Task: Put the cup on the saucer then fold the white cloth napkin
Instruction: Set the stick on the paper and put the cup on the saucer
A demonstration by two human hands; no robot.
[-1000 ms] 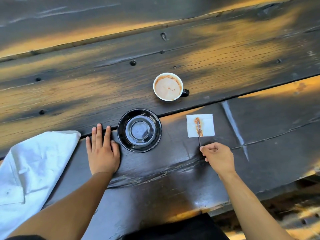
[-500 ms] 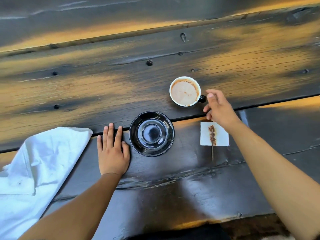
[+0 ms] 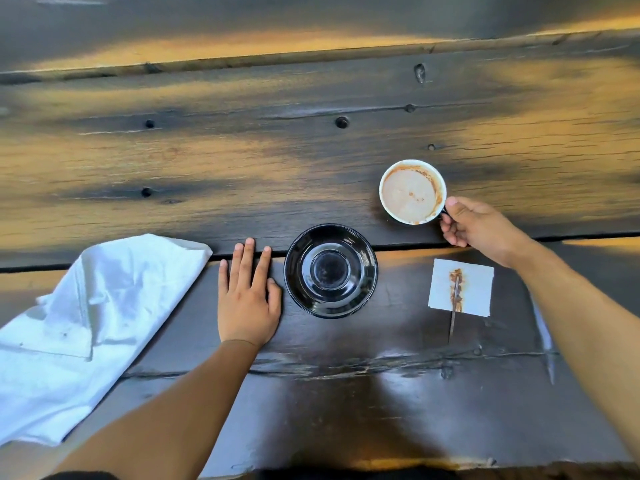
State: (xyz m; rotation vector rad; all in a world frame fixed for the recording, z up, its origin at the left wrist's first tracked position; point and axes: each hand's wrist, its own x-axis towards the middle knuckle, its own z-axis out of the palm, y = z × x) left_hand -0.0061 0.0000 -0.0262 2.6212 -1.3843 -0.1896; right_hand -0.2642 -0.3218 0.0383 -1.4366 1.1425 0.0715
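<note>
A white cup [image 3: 412,191] with pale brown drink inside stands on the dark wooden table, up and to the right of the bare black saucer [image 3: 330,270]. My right hand [image 3: 476,226] grips the cup's dark handle, which its fingers mostly hide. Flat on the table just left of the saucer lies my left hand [image 3: 247,297], fingers spread, its thumb close to the saucer's rim. The white cloth napkin [image 3: 86,327] lies crumpled at the left edge, apart from both hands.
A small white paper square [image 3: 479,289] with a brown stain and a thin dark stirrer [image 3: 453,311] across it lies right of the saucer, under my right forearm's line. The wooden table [image 3: 242,161] has plank seams and bolt holes.
My right hand left the stirrer on the paper square, reached up to the cup and closed on its handle. My left hand stayed beside the saucer.
</note>
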